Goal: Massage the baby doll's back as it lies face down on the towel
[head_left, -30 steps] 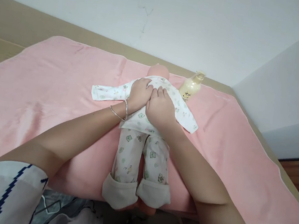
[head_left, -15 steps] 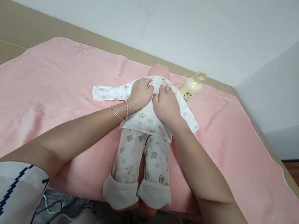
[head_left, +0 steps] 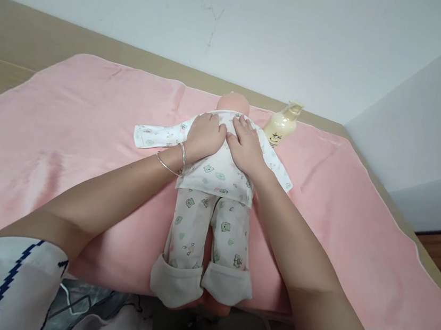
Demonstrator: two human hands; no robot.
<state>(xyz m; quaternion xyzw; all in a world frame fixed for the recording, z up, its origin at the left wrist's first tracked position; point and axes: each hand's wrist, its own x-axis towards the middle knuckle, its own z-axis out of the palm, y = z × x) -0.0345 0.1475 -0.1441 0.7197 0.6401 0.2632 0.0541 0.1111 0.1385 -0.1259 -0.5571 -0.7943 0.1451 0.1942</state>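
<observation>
Okay so I've got both palms down on the doll (head_left: 234, 104), left hand (head_left: 206, 137) and right hand (head_left: 247, 149) side by side on the upper part of its printed shirt (head_left: 219, 171). I'm not gripping anything: right fingers are stretched out, left ones look a bit bent at the tips, and I can't see any cloth pinched in either. Thumbs point in at each other, probably so the pressure lands evenly either side of the middle.

The doll's lying lengthwise away from me on the pink sheet (head_left: 106, 113), head at the far edge, feet (head_left: 217, 307) at the near edge. I'd guess that's so I can reach it with both arms straight. No face visible, so I reckon it's face down. The trousers (head_left: 192, 226) have thick rolled cuffs, likely because the legs run long. The pump bottle (head_left: 281, 127) sits past the right sleeve, handy but out of my way.
</observation>
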